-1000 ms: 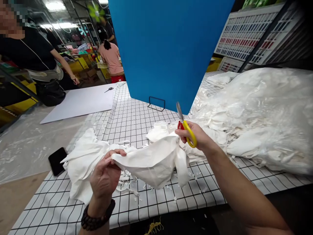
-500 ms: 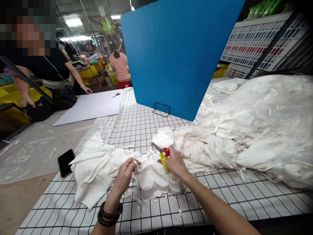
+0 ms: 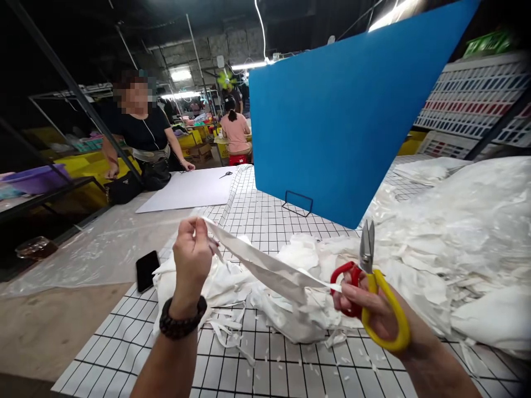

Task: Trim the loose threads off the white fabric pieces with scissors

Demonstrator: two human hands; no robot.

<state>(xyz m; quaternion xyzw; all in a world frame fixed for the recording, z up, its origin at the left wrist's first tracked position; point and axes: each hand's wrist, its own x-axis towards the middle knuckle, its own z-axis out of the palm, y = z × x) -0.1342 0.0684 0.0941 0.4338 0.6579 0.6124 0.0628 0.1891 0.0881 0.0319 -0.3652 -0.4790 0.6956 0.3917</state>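
Hands hold a long white cloth strip (image 3: 265, 264) above the grid tabletop (image 3: 265, 365): left hand (image 3: 191, 255) pinches one end, right hand (image 3: 369, 312) grips the other end with red-and-yellow scissors (image 3: 370, 287).

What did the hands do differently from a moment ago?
The left hand rose, lifting its end of the white cloth off the table. The right hand pulled back right, and the scissors now point up instead of at the cloth. Both grips, the phone and the blue board stayed.
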